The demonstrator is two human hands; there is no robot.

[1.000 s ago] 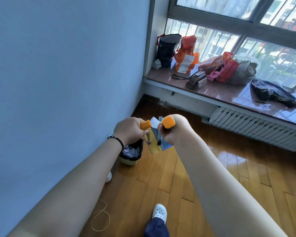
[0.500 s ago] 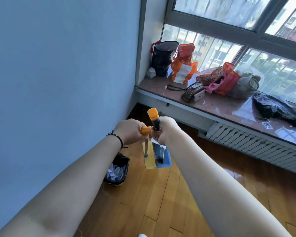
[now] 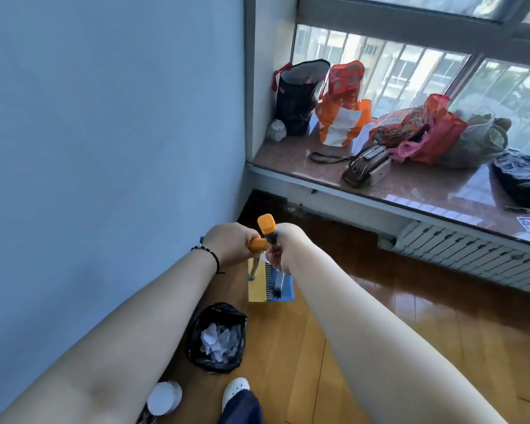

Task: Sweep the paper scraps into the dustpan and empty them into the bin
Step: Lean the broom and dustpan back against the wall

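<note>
at the bottom of the view, by the person's white shoe [image 3: 234, 390], the bin [image 3: 217, 338] stands on the wooden floor [image 3: 380, 332] close to the blue wall [image 3: 104, 133], lined with a black bag and holding white paper scraps [image 3: 216, 341]. no loose scraps show on the bare floor, so the emptying looks done or nearly done. just beyond the bin, toward the corner, hang the dustpan [image 3: 257, 286], yellow, and the broom head [image 3: 280, 286], blue, side by side, their long handles running steeply up to the hands. the left hand [image 3: 230, 244] is clamped round the orange grip of the dustpan handle; the right hand [image 3: 283, 246] is closed round the dark broom handle just under its orange cap. the two fists touch, or nearly so. the relation that counts: the bin lies below and nearer to the person than the pan, on the left-arm side, so any further tipping means drawing the pan back over the bin mouth. farther off, bags [image 3: 343, 117] crowd the window ledge [image 3: 410, 185] above a radiator [image 3: 471, 258].
</note>
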